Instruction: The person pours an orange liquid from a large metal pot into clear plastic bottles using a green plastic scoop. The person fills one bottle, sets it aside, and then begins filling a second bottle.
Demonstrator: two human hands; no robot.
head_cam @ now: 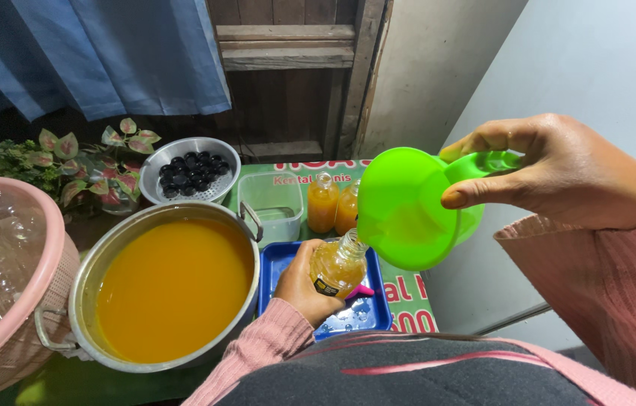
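I see the small clear bottle, part full of orange liquid, held tilted over the blue tray: its long axis leans up and to the right, with the open neck pointing at the lip of the green jug. My left hand wraps the bottle's lower body from the left, fingers curled close together around it. The jug is tipped on its side, mouth facing left and down, its rim just at the bottle's neck. My right hand grips the jug's handle, thumb pressed along the top of the rim, the other fingers closed over the handle. Left of the tray stands a large steel pot filled with orange liquid. Behind the tray sit two filled bottles, a clear plastic tub and a metal colander of dark caps. A pink basket is at far left.
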